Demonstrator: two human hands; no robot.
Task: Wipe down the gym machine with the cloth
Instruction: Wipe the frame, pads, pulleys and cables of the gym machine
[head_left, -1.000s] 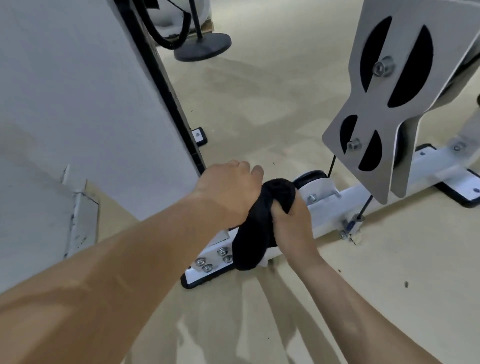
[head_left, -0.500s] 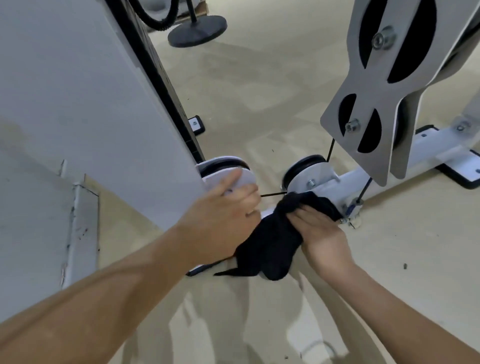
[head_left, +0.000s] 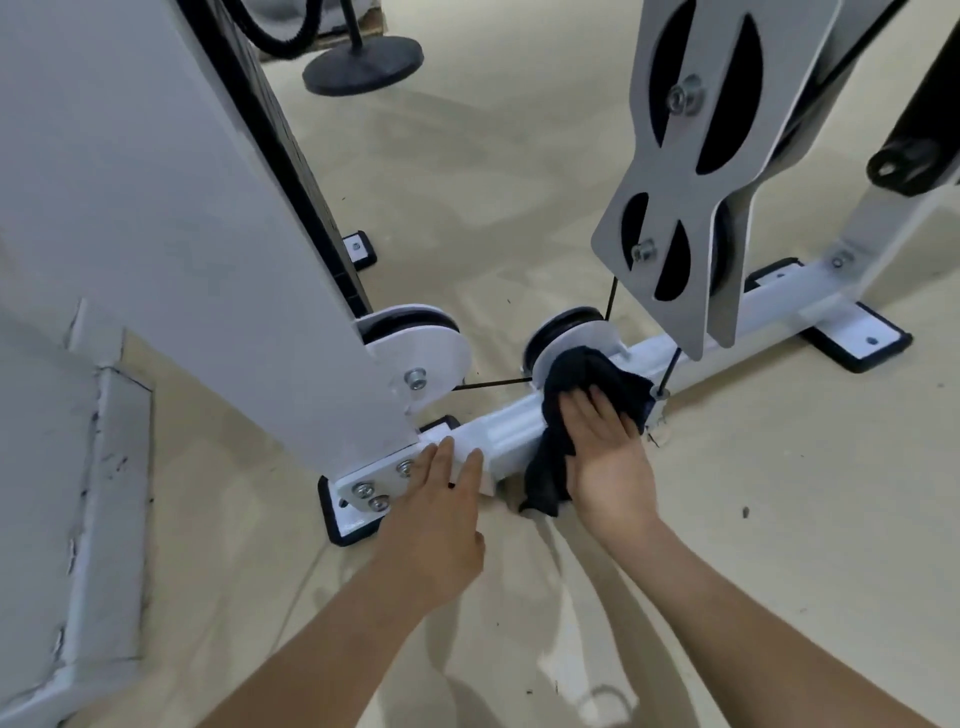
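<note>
**Cloth on the floor bar as gym machine gets its wipe-down**

Seen from a head-worn camera, a person reaches down to the foot of a gym machine (head_left: 156, 218) and presses a black cloth (head_left: 582, 374) against its white floor bar (head_left: 506, 431). The right hand (head_left: 608, 462) lies flat on the cloth, fingers straight and close together, pinning it over the top and near side of the bar just beside a low pulley (head_left: 566, 332). A loose tail of the cloth hangs down the near side toward the floor (head_left: 519, 208). The left hand (head_left: 441, 512) is also flat and holds nothing. Its fingertips rest on the bar close to the bolted foot plate (head_left: 374, 480), apparently as a brace.

The bar runs on a slant, from that plate near and to the left out to a black-edged foot (head_left: 857, 338) far to the right. The cloth sits partway along it, beyond the left hand and under the right. Any stroke will probably have to follow that line, and the right hand, already on the cloth, is the one placed to make it. Bare bar shows between the two hands. In the other direction, the bar passes beneath a hanging grey plate (head_left: 691, 182), and a thin black cable (head_left: 670, 364) comes down to the bar just past the cloth, where the fabric could catch.
</note>
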